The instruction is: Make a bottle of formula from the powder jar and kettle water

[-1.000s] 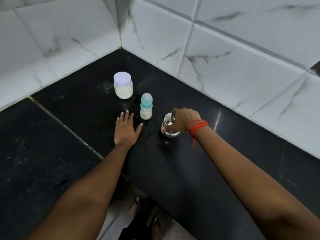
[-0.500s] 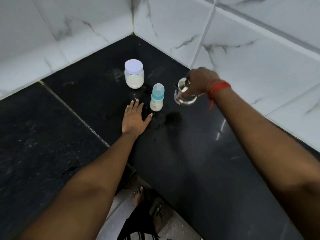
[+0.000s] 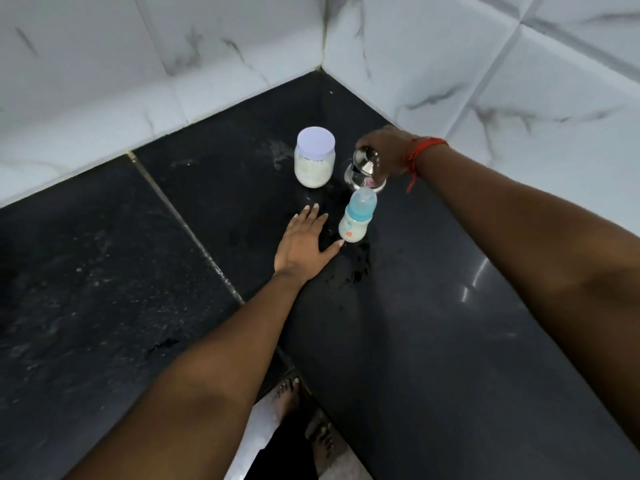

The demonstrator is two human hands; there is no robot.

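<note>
A baby bottle (image 3: 356, 220) with a blue collar, teat and clear cap stands on the black counter (image 3: 433, 306), milky liquid inside. Behind it to the left is the powder jar (image 3: 314, 156), clear with a pale lilac lid, white powder inside. My right hand (image 3: 388, 147) is shut on a small glass kettle (image 3: 365, 171) with a shiny metal lid, held in the air just behind and above the bottle, right of the jar. My left hand (image 3: 304, 244) lies flat on the counter, fingers spread, its thumb tip near the bottle's base.
White marble-pattern wall tiles (image 3: 485, 64) meet in a corner just behind the jar. Water droplets (image 3: 356, 268) wet the counter in front of the bottle. The counter's inner edge drops to the floor, where bare feet (image 3: 304, 420) show.
My right hand has lifted the kettle off the counter and carried it left to a spot behind the bottle, next to the jar. My left hand has stayed flat.
</note>
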